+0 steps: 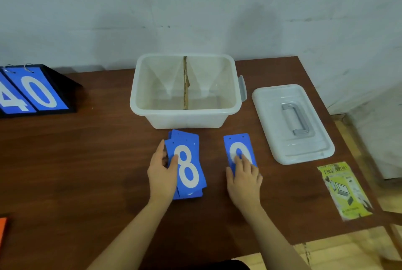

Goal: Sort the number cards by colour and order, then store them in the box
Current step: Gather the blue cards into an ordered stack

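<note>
While our left hand (162, 170) holds the blue stack (187, 169) in its grip, our flat, released right hand (244, 177) hides a single card's (238, 150) digit.

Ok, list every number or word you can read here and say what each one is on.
"8": top card of the blue stack, held by the left hand.
"0" or "9", partly covered: single blue card under the right hand.
"40": blue scoreboard flip cards at far left.
Yellow leaflet: print too small and blurred to read.
</note>
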### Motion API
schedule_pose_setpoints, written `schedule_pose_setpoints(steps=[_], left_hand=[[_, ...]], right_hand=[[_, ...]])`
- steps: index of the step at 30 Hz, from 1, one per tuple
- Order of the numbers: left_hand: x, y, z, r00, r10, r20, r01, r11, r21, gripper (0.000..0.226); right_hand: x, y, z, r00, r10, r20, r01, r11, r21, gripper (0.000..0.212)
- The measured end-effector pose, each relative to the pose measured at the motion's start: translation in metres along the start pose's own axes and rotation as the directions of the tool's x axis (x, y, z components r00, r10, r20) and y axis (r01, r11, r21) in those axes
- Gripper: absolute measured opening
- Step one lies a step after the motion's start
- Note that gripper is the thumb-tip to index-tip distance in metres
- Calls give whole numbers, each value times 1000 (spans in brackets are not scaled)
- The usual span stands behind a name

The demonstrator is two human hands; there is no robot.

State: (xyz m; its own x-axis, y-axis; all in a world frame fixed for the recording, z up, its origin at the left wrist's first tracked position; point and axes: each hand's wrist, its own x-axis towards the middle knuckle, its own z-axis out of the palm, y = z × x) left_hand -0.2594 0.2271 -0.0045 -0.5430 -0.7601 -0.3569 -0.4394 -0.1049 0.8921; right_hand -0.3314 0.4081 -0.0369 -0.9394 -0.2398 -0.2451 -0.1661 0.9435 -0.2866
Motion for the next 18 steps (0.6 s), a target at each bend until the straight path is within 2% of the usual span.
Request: schedule_pose_setpoints(steps=[3,4,6,7,9,11,12,13,15,17,18], left_hand=[[3,-5,-6,1000,19,-22,-18,999,32,55],[3,-6,-7,999,25,-26,-24,999,38,55],[3,-8,-10,999,38,-35,-37,999,39,54],[3,-9,-11,998,45,-39,-44,998,39,54],[2,-12,-13,997,59,-43,-57,997,43,54],[2,-14,-14,997,70,-40,-68,997,48,53],[1,-16,-14,997,73,-37,-71,996,50,53],[1,-17,-15,996,78,-35,-76,996,49,53],[1,-20,-17,995,94,-35,-92,995,45,52],[2,-22,-19,994,96,-41,-95,994,47,52],[3,-23,-19,995,88,-43,-85,995,49,52]], right_hand=[[-11,-19,8,996,-73,-50,78,991,106,36],[-12,-22,10,995,-25,-92,39,987,154,36],[-12,-25,9,970,187,-159,-145,959,243,50],[-10,-25,7,946,288,-150,-240,932,270,62],[-5,-27,4,923,376,-83,-345,903,255,74],[5,-30,0,920,391,-15,-376,894,244,69],[9,-31,-3,917,399,18,-386,874,297,60],[12,-31,-5,917,395,56,-383,831,403,46],[9,-32,-9,939,324,117,-316,675,666,25],[-3,-39,-13,959,269,87,-219,511,831,19],[-8,-45,-12,963,257,82,-197,463,864,19]])
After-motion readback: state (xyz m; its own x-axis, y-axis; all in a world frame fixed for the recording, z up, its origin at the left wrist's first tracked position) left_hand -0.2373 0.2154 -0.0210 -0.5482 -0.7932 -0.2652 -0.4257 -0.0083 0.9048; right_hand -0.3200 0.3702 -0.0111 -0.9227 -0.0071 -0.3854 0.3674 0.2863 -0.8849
